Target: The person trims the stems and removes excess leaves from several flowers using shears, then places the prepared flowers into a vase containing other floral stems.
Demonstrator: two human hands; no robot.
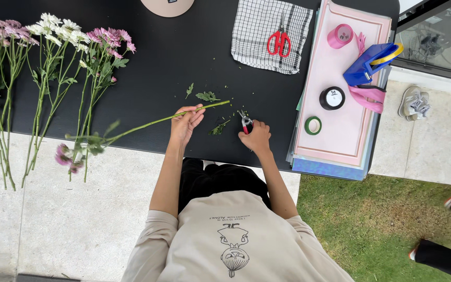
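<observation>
My left hand (186,124) grips a long green flower stem (152,122) that lies across the black table (163,68). Its pink blooms (68,155) hang past the near table edge on the left; the cut end points right. My right hand (257,137) is closed on small red-handled snips (245,121), whose tips sit just right of the stem's end. Trimmed leaves (207,96) lie scattered between and above the hands.
Bunches of pink and white flowers (53,62) lie at the table's left. Red scissors (279,42) rest on a checked cloth (270,31). Pink paper sheets (340,120) at the right carry ribbon spools, a tape roll (312,125) and a blue bag. Another person's feet (444,245) stand on the grass.
</observation>
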